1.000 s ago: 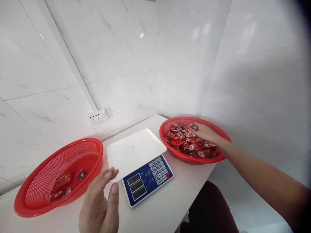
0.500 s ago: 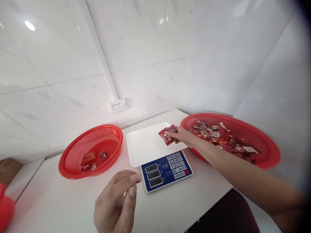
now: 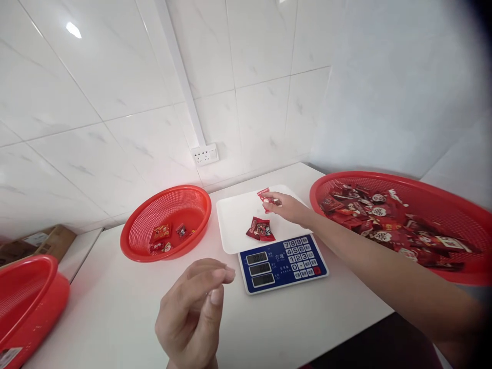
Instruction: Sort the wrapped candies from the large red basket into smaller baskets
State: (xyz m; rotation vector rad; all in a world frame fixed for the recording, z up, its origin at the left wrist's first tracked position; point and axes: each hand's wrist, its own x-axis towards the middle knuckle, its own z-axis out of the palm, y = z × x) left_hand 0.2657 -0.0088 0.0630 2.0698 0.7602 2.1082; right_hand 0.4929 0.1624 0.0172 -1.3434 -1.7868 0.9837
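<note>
Pinched in the grip of the right hand: one red packet, held just above the far part of the white tray of the scale. Print on the wrapper too small to read. Lower on the tray, lying together near the keypad side, a few more packets, overlapping, so exact count hard to tell. Scale displays too faint to read.

Low in the view, over the tabletop, the left hand: wrist cut off by the bottom edge, grip narrow, fingers half curled with the thumb close to the fingertips, nothing seen between them.

Right of the scale, the full basket, heaped with red wrapped pieces, part of its near wall behind the right forearm, right side cut off by the edge of the view. Left of the scale, the small basket, only a few packets on its floor. At the lower left corner, a third basket, mostly cut off, inside barely seen. Beyond it, a cardboard box, partly hidden behind the tabletop's edge. On the tiled wall, a socket.
</note>
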